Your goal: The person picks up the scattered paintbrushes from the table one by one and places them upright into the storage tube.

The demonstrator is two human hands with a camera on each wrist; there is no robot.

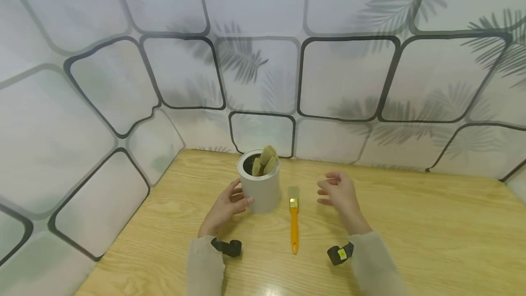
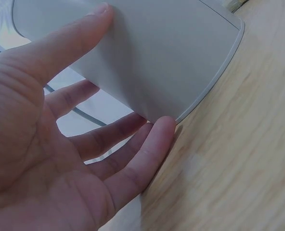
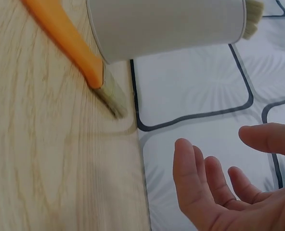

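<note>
A white cylindrical holder (image 1: 261, 194) stands upright on the wooden table, with several brushes (image 1: 265, 161) in it, bristles up. My left hand (image 1: 227, 205) holds the holder by its left side. In the left wrist view the thumb (image 2: 92, 31) lies along the smooth wall while the other fingers curve around its far side near the base. To the right of the holder lies a paintbrush (image 1: 294, 227) with an orange handle, its bristles pointing toward the wall. My right hand (image 1: 340, 195) hovers to the right of that brush, fingers loosely bent, holding nothing.
A pale wall covering (image 1: 263, 76) with dark rounded outlines and leaf prints rises behind the table (image 1: 431, 232) and along its left side. Both wrists carry black straps with small cameras.
</note>
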